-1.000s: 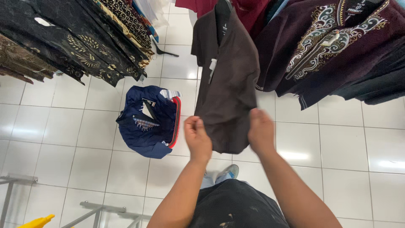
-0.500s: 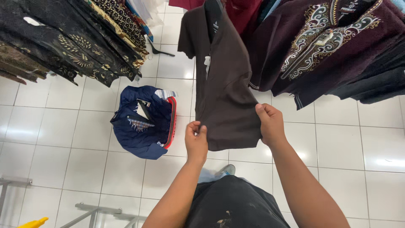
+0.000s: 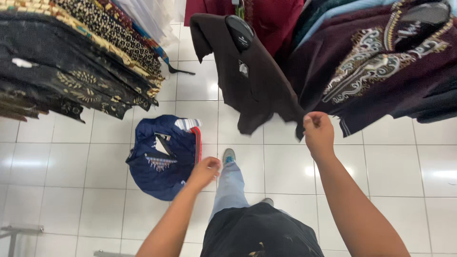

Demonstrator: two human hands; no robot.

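A dark brown shirt (image 3: 257, 85) hangs on a black hanger (image 3: 239, 31) from a rack above the white tiled floor. My right hand (image 3: 318, 133) pinches the shirt's lower right hem and holds it out to the right. My left hand (image 3: 204, 172) is lower, away from the shirt, fingers curled with nothing in them. It hovers beside a navy blue garment (image 3: 164, 159) with red and white trim that lies crumpled on the floor.
Dark patterned garments (image 3: 71, 71) hang on a rack at the left. Maroon embroidered shirts (image 3: 376, 66) hang at the right, a red one (image 3: 271, 19) behind. My legs and a shoe (image 3: 229, 156) are below. A metal rack foot (image 3: 14, 233) stands at the bottom left.
My left hand has let go of the brown shirt's hem and dropped toward the navy garment. My right hand has pulled the hem out to the right.
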